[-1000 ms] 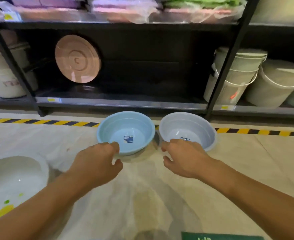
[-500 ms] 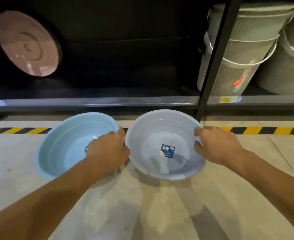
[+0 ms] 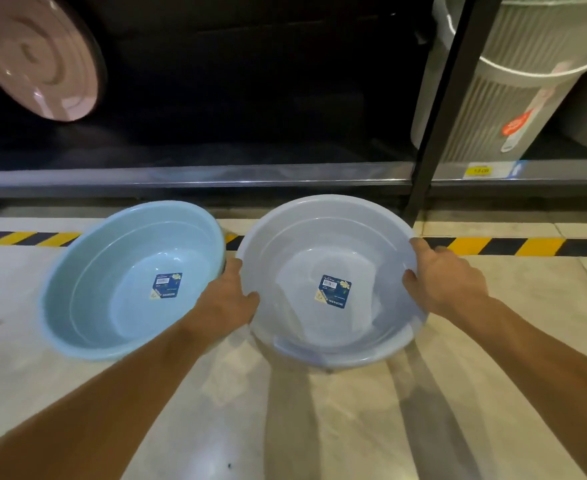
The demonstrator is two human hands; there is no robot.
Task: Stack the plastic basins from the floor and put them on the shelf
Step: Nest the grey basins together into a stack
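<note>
My left hand [image 3: 228, 297] grips the left rim of the round pale grey-blue plastic basin [image 3: 333, 282], thumb hooked inside, while my right hand [image 3: 441, 277] clamps the opposite rim, fingers curled over the edge. I see this basin tilted toward me just above the pale floor [image 3: 285, 427]. Just beside it on the left sits the round light blue plastic basin [image 3: 132, 282], also tilted. Behind both runs the dark metal shelf [image 3: 215, 174], with a pink round lid [image 3: 35, 57] and a ribbed pale bucket [image 3: 513, 81].
</note>
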